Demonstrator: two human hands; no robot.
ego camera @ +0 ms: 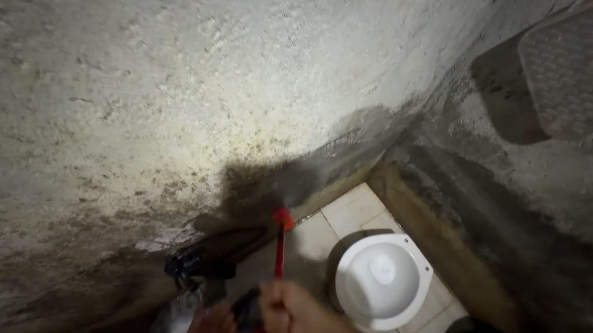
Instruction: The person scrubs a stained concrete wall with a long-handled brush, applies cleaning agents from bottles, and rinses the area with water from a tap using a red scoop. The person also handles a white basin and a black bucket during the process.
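A red-handled brush (281, 241) is gripped in the closed right hand (290, 312), its blurred bristles against the stained wall (180, 116). The left hand (211, 322) is seen low beside it, grip unclear.

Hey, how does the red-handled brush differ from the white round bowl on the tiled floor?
The red-handled brush is thin, long and upright, while the white round bowl is wide and shallow. The brush is gripped in the right hand with its blurred head up against the stained wall; the bowl sits untouched on the tiled floor. The brush is red, the bowl white. Both look like plastic.
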